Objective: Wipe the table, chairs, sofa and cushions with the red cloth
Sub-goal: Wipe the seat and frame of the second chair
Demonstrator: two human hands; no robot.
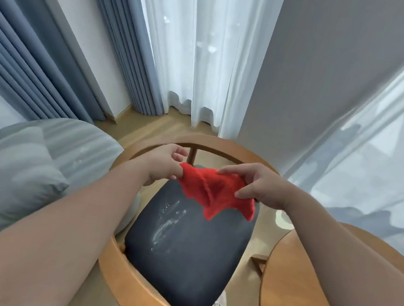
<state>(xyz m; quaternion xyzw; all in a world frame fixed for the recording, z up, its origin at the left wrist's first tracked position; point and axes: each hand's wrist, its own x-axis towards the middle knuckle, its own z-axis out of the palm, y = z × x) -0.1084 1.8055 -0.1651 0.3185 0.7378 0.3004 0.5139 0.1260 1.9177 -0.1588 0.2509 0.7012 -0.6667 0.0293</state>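
The red cloth [212, 193] hangs stretched between both hands above the chair. My left hand [163, 160] pinches its left corner, and my right hand [261, 184] pinches its upper right edge with thumb and fingers. Below the cloth is the chair's dark seat cushion [188, 244], marked with whitish smears near its middle. A curved wooden frame [225, 147] runs around the seat. The round wooden table [288, 289] lies at the lower right, partly hidden by my right forearm. A grey sofa with a cushion [15, 178] stands at the left.
Blue curtains [28, 50] and sheer white curtains [210, 50] hang behind the chair, down to the wooden floor [153, 125]. A grey wall panel [324, 66] rises at the right. The chair stands tight between sofa and table.
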